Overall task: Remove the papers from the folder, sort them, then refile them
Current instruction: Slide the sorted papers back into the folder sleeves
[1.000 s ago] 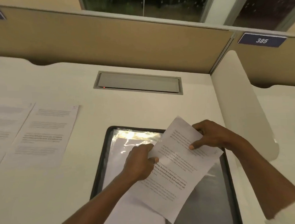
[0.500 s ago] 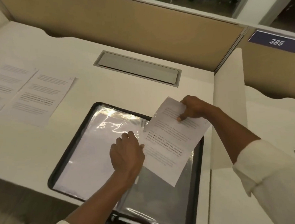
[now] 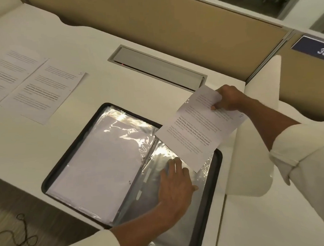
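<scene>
As my right hand (image 3: pixel 229 99) pinches the freed white printed sheet (image 3: pixel 195 134) for sorting, my flat left hand (image 3: pixel 177 189) now steadies the black-rimmed plastic-sleeved folder (image 3: pixel 180 228)

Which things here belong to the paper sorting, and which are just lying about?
Part of the job: open black-edged folder with clear plastic sleeves; white printed sheet pinched by the right hand; left hand pressing a sleeve; two white printed sheets laid out at left on the white desk.
Just there: grey metal cable hatch; blue number plate; dark looped cord.
</scene>
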Demonstrator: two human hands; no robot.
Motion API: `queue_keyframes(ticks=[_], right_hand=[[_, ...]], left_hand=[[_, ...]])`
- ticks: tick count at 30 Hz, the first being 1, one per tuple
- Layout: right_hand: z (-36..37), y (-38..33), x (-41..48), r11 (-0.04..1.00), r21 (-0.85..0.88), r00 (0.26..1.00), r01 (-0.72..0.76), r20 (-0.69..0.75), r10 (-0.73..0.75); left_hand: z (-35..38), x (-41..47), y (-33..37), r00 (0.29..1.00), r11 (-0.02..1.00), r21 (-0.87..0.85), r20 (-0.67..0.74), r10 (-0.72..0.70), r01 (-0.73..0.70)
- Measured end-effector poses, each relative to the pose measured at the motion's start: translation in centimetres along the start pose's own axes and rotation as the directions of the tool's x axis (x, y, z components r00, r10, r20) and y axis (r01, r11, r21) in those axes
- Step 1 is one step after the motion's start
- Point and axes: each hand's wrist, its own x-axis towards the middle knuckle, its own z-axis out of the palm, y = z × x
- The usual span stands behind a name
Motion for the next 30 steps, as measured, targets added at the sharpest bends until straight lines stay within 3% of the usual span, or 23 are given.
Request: queue_keyframes(ticks=[4, 10, 14, 24, 30], right_hand=[[-1.8, 1.4, 1.0, 1.000, 0.004, 0.998, 0.009, -0.064, -0.009], [-3.9, 2.9, 1.9, 1.000, 0.026, 1.000, 0.011, -0.014, -0.010], [-5.2, 3.8, 2.2, 0.998, 0.068, 1.000, 0.014, 0.024, -0.016], [-8.7, 5.3, 2.5, 0.985, 0.164, 0.999, -0.050, -0.006, 0.052], [-10.1, 5.3, 2.3, 0.982, 0.169, 0.994, -0.085, 0.084, 0.072]], left_hand=[[0.6, 1.1, 1.8, 0.998, 1.000, 0.014, 0.052, 0.021, -0.022], [0.9, 3.0, 4.0, 0.999, 0.995, 0.098, 0.053, -0.011, 0.006], [0.9, 3.3, 5.1, 0.998, 0.997, 0.050, 0.030, -0.059, 0.058], [0.4, 3.4, 4.8, 0.995, 0.996, 0.071, 0.081, -0.054, 0.049], [0.3, 2.9, 4.1, 0.991, 0.991, -0.129, -0.119, -0.055, 0.039]])
